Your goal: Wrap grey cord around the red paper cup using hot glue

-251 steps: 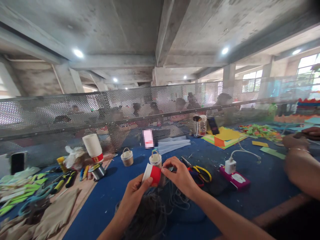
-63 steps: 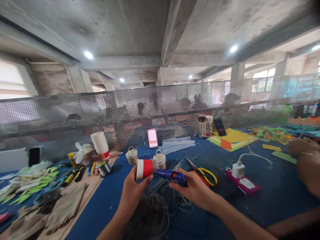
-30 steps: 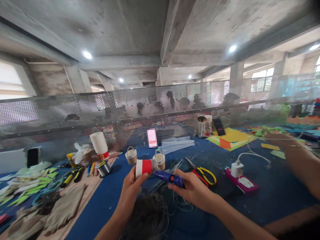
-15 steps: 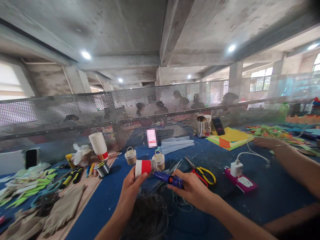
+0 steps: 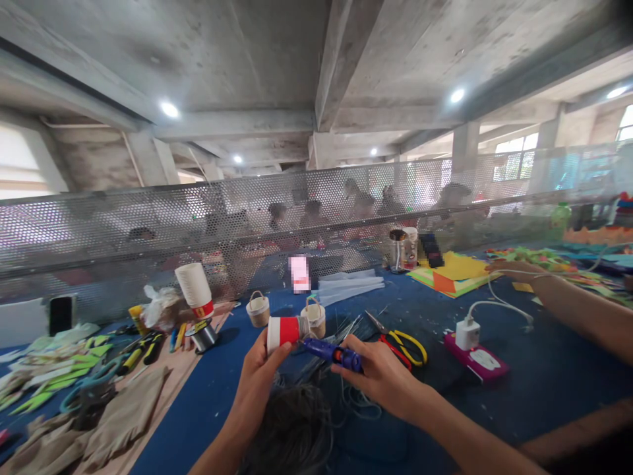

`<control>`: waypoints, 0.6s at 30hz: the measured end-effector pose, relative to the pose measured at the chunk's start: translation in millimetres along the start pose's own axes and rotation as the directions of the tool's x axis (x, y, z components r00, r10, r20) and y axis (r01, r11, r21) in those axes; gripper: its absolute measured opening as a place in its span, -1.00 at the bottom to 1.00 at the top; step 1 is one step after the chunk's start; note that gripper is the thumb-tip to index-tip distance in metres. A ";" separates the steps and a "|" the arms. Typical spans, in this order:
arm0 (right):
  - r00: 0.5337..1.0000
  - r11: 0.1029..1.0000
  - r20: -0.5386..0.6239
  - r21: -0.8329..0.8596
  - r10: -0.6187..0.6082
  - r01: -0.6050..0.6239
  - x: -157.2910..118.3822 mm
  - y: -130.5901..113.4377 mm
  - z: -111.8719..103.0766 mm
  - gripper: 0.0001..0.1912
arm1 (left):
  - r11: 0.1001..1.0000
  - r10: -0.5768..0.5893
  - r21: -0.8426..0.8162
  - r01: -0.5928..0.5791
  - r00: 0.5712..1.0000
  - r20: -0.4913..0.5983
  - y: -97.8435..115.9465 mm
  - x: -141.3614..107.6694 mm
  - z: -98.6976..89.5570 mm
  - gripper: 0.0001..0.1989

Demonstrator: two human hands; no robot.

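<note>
My left hand [image 5: 260,369] is closed round a red and white paper cup [image 5: 283,332] lying on its side, with grey cord wound near one end. A blue glue gun [image 5: 331,354] is gripped in my right hand [image 5: 378,373], its nozzle at the corded end of the cup. Whether the tip touches the cord is too small to tell. Just behind the cup stand two small buckets with rope handles, one on the left [image 5: 258,309] and one on the right [image 5: 316,318]. A bundle of grey cord [image 5: 297,429] lies below my hands.
Scissors with red and yellow handles [image 5: 405,348] lie right of my hand, beyond them a purple power strip [image 5: 475,358]. Stacked cups [image 5: 194,289] and gloves [image 5: 126,409] are left. Another person's arm [image 5: 573,307] reaches in from the right, near coloured sheets [image 5: 459,267].
The other person's hand at the right has moved slightly left toward the coloured sheets, and a small yellow piece now shows beside it. My hands, the cup and the glue gun look unmoved.
</note>
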State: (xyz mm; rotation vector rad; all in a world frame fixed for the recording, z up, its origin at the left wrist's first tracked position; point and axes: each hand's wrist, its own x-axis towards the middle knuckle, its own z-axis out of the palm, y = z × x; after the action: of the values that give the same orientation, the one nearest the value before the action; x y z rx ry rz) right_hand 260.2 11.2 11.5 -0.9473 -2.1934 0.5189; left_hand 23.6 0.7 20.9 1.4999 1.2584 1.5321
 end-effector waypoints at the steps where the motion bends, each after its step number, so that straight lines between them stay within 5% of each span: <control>1: 1.000 1.000 0.000 -0.002 -0.004 0.004 -0.1 -0.1 0.1 -0.77 | 1.000 -0.001 0.006 0.001 1.000 -0.003 0.5 0.1 0.0 -0.59; 18: 0.999 0.989 -0.021 -0.144 -0.043 0.040 -0.3 3.2 3.0 -0.82 | 0.998 0.007 0.059 -0.006 1.000 -0.014 -2.0 1.3 -0.8 -0.61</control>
State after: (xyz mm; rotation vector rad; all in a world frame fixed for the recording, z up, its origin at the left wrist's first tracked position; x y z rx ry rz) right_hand 259.7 12.9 7.5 -0.9753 -2.2476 0.3311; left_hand 22.3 2.4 19.7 1.5339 1.3186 1.5241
